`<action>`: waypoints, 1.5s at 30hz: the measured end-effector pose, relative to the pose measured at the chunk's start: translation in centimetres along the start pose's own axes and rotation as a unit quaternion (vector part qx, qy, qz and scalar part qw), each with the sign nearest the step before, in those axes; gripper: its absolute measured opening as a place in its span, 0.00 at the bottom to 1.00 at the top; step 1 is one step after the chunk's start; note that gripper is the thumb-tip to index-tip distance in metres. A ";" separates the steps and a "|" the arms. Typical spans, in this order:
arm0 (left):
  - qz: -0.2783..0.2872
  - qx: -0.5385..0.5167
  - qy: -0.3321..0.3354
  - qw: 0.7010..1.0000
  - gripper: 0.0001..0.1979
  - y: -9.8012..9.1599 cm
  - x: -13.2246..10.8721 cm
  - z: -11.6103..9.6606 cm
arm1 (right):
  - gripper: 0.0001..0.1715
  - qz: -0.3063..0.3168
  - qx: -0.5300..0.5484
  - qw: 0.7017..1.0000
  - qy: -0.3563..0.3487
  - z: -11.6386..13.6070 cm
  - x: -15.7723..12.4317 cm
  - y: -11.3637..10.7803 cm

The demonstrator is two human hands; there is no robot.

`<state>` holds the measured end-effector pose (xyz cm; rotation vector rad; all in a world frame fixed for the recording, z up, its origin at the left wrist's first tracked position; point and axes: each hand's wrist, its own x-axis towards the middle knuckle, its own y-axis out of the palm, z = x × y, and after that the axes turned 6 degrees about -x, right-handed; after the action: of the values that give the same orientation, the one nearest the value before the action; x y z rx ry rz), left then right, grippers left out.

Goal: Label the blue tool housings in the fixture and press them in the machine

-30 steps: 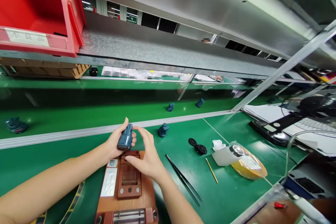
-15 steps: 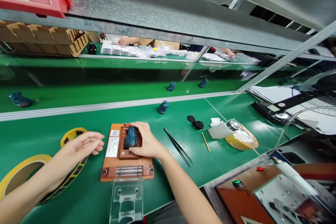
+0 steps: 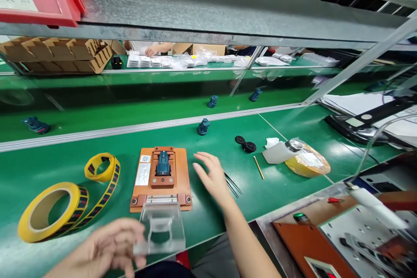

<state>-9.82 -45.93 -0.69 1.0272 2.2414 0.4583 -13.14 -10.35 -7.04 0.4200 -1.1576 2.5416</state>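
A blue motor-like part (image 3: 163,164) sits upright in the recess of an orange-brown fixture board (image 3: 182,178), with nothing touching it. My right hand (image 3: 211,174) hovers open over the green mat, right of the board, close to black tweezers (image 3: 233,184). At the bottom of the view, my blurred left hand (image 3: 104,247) has its fingers on the edge of a clear acrylic cover (image 3: 159,228), just in front of the board.
A roll of yellow-and-black tape (image 3: 48,213) and its loose loop (image 3: 102,167) lie left of the board. Small blue parts stand on the green belt behind a metal rail. Black round pieces, a wooden stick, a bottle and a yellow bag lie to the right.
My right hand has let go of the blue part and moved right, off the board. My left hand has moved from the tape to the clear cover, which has shifted toward the board.
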 end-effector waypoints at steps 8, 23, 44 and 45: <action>-0.179 -0.117 0.084 0.973 0.19 2.4 7.7 -6.9 | 0.30 -0.101 -0.306 0.940 0.109 -6.6 -6.6 -2.5; -0.388 0.458 0.132 0.789 0.13 -7.7 6.3 -10.3 | 0.30 -0.167 0.062 0.941 0.287 -5.0 -4.7 -1.8; -0.493 0.181 0.225 0.821 0.21 -7.1 -0.2 -4.3 | 0.21 0.182 0.561 0.788 0.178 17.1 3.4 6.3; -0.489 0.177 0.226 0.824 0.20 -6.9 -0.4 -4.3 | 0.20 0.186 0.557 0.791 0.172 17.4 3.7 6.8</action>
<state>-16.29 -50.86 -1.08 -0.2360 2.9625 -0.2146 -16.92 -27.34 0.75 -0.0770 0.5674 3.1961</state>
